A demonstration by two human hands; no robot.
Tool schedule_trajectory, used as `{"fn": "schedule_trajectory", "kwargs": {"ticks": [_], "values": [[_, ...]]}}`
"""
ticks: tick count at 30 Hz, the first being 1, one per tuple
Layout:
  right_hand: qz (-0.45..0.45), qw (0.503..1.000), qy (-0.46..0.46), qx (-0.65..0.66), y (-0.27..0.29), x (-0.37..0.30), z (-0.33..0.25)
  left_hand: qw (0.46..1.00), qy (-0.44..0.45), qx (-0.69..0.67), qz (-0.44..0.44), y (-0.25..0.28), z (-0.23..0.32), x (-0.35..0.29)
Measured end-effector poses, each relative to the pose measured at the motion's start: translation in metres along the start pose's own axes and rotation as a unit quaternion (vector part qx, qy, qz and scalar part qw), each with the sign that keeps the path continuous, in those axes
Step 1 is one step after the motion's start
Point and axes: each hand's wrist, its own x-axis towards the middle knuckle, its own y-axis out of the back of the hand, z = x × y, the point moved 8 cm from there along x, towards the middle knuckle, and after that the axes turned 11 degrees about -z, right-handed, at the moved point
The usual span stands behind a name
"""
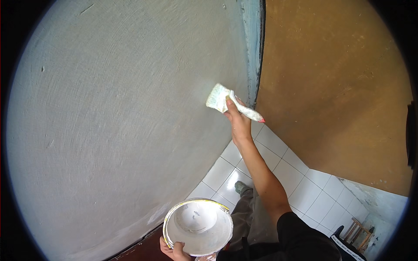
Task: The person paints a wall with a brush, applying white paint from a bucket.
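My right hand [237, 114] is closed around a paintbrush [247, 112] with a flat, white-coated head and a paint-smeared handle tipped in red. Its bristles point left and lie close to the grey-white wall [130, 100]; whether they touch it I cannot tell. Low in the view, my left hand [175, 251] grips the near left rim of a white bucket [222, 235] with a yellow edge. The bucket is tilted so that its inside shows, coated in white with a few dark specks at the bottom. The left fingers are partly hidden by the bucket.
On the right stands a large brown panel [331, 87], with a pale blue strip [251, 48] between it and the wall. White floor tiles [289, 174] lie below, with my foot [241, 187] on them. A small wooden item [359, 235] stands at the lower right.
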Motion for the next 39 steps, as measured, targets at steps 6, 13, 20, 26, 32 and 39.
{"fn": "schedule_trajectory", "kwargs": {"ticks": [6, 13, 20, 26, 32, 39], "values": [[0.005, 0.998, 0.034, 0.045, 0.030, -0.002, 0.069, 0.996, -0.071, -0.012, 0.045, -0.010, -0.001, 0.005], [0.118, 0.989, -0.068, -0.057, 0.091, -0.005, 0.137, 0.997, -0.063, -0.022, 0.034, -0.008, -0.013, 0.007], [-0.003, 0.997, 0.064, -0.053, -0.007, 0.012, 0.021, 0.993, -0.052, -0.094, 0.059, 0.006, -0.037, 0.002], [-0.037, 0.991, 0.096, -0.087, 0.006, 0.035, 0.031, 0.990, -0.049, -0.110, 0.068, 0.007, -0.038, 0.008], [0.121, 0.980, -0.043, -0.154, 0.123, 0.031, 0.137, 0.994, -0.068, -0.070, 0.047, 0.006, -0.038, 0.008], [0.055, 0.995, 0.059, -0.066, 0.033, 0.029, 0.064, 0.993, -0.073, -0.061, 0.073, 0.041, -0.051, 0.009]]}}
